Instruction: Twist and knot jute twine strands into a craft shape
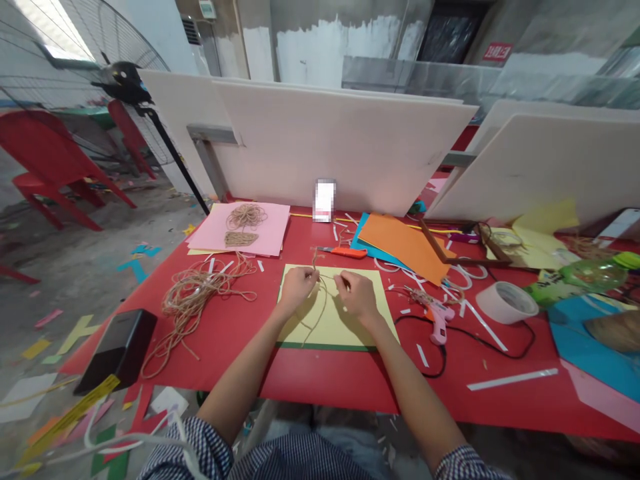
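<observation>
Both hands work over a yellow sheet of paper [345,320] on the red table [320,380]. My left hand [297,285] is closed, pinching a strand of brown twine [323,293]. My right hand [356,295] is closed too, pinching the same twine a little to the right. The strand runs between the hands and loops down over the yellow sheet.
A loose heap of twine [200,290] lies left, a pink sheet [243,230] with twine coils behind it. An orange-handled cutter [343,252], orange and blue paper [405,245], a pink glue gun [437,319] with black cord, a tape roll [506,301] and a black box [120,347] surround them.
</observation>
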`<action>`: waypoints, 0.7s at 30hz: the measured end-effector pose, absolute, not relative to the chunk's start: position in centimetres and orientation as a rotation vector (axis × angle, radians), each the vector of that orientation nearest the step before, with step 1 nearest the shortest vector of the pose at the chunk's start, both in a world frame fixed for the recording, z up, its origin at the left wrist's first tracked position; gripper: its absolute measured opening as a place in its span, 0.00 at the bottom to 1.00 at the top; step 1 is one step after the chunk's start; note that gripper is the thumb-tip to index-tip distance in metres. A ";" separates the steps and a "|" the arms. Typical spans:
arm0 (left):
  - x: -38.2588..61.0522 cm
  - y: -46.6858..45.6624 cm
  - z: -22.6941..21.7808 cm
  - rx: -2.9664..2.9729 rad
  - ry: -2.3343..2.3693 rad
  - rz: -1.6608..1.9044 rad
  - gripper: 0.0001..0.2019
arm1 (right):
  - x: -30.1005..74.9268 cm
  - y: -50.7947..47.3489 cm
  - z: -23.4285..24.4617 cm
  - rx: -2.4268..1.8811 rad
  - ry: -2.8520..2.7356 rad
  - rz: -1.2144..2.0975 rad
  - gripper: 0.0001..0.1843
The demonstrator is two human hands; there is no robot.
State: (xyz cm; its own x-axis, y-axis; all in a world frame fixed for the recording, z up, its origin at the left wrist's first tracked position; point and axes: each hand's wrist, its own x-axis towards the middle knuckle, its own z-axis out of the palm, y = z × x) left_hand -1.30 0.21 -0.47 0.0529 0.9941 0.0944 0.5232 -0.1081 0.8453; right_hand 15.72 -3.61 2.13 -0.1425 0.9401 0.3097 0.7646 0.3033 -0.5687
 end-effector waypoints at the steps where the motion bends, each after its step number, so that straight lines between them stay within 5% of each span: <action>1: -1.2 0.2 -0.5 1.655 1.511 0.987 0.16 | 15.2 -3.9 2.2 -1.489 -1.983 0.412 0.21; 12: -0.9 0.3 -0.7 0.976 1.182 1.071 0.18 | 12.2 -5.7 1.5 -1.334 -2.623 0.431 0.15; 18: -0.6 0.2 -0.9 1.268 1.174 0.978 0.21 | 12.5 -5.1 0.6 -1.192 -1.895 0.384 0.09; 21: -0.3 -0.1 -0.8 1.390 1.115 0.873 0.19 | 12.9 -4.1 -0.5 -1.310 -1.536 0.676 0.13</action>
State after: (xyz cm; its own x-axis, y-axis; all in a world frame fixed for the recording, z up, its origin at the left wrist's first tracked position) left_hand -0.30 -0.07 -0.78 0.2857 0.9548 -0.0827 0.1488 0.0410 0.9880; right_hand 12.94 -4.12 -0.46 0.0495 0.9485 0.3129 0.4098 0.2664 -0.8724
